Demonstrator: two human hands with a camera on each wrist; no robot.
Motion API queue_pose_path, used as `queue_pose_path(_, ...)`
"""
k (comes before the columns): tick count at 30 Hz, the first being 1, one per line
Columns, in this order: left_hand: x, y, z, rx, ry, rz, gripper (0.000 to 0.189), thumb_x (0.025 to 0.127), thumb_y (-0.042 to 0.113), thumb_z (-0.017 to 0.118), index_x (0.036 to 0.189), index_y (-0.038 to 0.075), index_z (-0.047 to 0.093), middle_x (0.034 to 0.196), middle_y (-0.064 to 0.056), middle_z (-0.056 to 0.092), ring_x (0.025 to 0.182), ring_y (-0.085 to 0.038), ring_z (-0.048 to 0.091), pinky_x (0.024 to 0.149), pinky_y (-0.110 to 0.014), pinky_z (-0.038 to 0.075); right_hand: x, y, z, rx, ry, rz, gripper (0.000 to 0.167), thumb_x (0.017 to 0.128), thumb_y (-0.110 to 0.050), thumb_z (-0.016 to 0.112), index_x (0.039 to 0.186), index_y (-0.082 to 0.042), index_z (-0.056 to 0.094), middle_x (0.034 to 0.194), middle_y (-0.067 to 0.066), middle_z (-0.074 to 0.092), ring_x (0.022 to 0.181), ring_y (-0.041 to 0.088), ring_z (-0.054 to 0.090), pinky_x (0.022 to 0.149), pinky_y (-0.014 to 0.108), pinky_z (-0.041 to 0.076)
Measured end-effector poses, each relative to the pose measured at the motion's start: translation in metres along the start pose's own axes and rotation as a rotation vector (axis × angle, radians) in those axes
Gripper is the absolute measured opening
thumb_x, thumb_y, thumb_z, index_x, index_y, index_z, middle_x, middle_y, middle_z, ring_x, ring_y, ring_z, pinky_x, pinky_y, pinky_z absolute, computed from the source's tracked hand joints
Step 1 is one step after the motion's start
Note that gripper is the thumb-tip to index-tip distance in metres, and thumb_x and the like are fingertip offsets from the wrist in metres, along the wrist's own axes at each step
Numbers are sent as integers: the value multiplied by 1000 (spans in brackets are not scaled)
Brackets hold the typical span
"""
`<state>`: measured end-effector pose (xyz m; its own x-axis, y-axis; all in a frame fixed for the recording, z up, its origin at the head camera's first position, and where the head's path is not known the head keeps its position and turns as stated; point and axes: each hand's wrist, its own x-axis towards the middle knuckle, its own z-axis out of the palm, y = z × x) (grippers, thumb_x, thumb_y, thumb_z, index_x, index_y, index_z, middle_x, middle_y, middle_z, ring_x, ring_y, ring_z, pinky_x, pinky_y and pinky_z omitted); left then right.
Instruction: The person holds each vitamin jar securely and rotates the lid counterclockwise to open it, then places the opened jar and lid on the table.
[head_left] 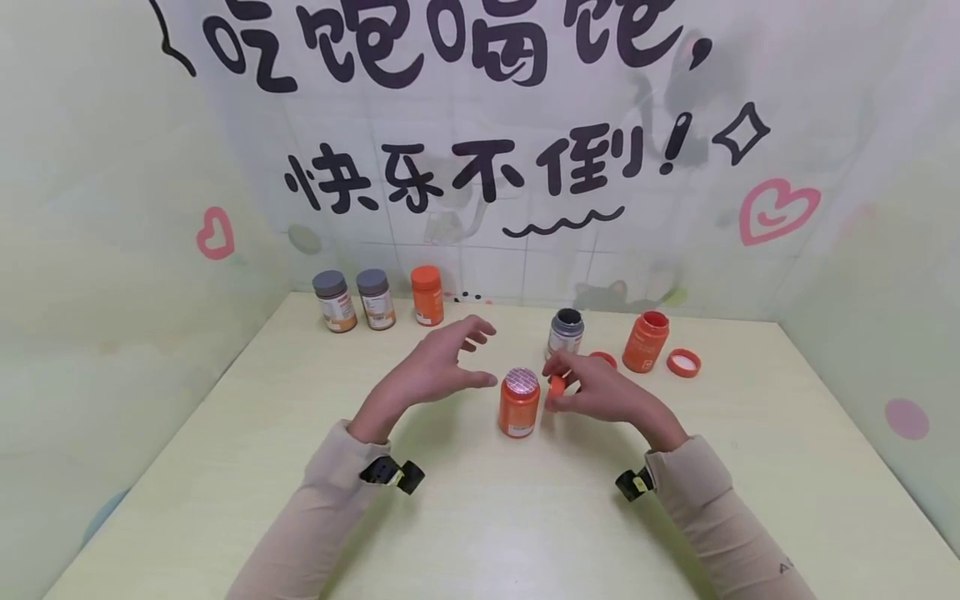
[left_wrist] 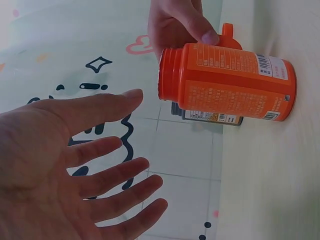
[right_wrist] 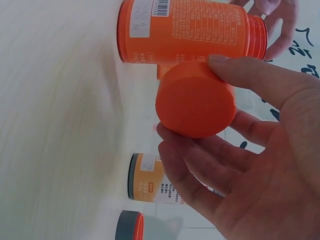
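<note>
An orange bottle (head_left: 519, 408) stands upright mid-table, its mouth covered by a printed silvery seal. To its right, my right hand (head_left: 600, 390) pinches an orange cap (right_wrist: 195, 100) between thumb and fingers, apart from the bottle's mouth. My left hand (head_left: 442, 362) hovers at the bottle's left with fingers spread and nothing in them. The left wrist view shows a gap between the left thumb and the bottle's threaded neck (left_wrist: 170, 75). Behind the right hand, another red-orange cap (head_left: 602, 358) is partly hidden.
An uncapped grey bottle (head_left: 566, 332) and an uncapped orange bottle (head_left: 646, 342) stand at the back right, beside an upturned orange cap (head_left: 683, 362). Two grey-capped bottles (head_left: 375, 300) and a capped orange bottle (head_left: 427, 297) line the back left. A printed backdrop (head_left: 465, 225) rises behind the table.
</note>
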<state>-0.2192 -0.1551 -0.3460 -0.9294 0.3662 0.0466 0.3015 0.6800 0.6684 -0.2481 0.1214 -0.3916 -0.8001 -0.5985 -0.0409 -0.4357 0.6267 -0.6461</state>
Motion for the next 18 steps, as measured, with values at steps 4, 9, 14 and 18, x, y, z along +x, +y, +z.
queue_pose_path(4, 3, -1, 5, -5, -12, -9, 64, 86, 21, 84, 142, 14, 52, 142, -12, 61, 132, -32, 60, 105, -51, 53, 2, 5, -1, 5, -9, 14, 46, 91, -21, 77, 130, -5, 58, 126, 17, 67, 111, 27, 64, 88, 37, 60)
queue_pose_path(9, 5, -2, 9, -14, -29, -16, 65, 86, 20, 84, 143, 15, 52, 143, -12, 61, 132, -34, 60, 104, -51, 53, 2, 4, -3, 8, -14, 23, 46, 91, -20, 78, 130, -5, 58, 126, 17, 67, 112, 27, 64, 91, 41, 60)
queue_pose_path(14, 6, -2, 12, -15, -37, -11, 65, 86, 19, 84, 142, 15, 52, 141, -11, 62, 130, -32, 61, 104, -50, 54, 2, 6, -3, -10, 4, 20, 44, 91, -17, 77, 129, -5, 60, 125, 15, 68, 110, 26, 64, 94, 43, 60)
queue_pose_path(18, 6, -1, 14, -18, -53, 3, 64, 87, 19, 83, 142, 14, 51, 141, -13, 63, 131, -34, 61, 104, -51, 53, 3, 11, 0, -30, 15, 4, 42, 90, -14, 77, 127, -4, 61, 123, 16, 69, 104, 25, 64, 90, 41, 59)
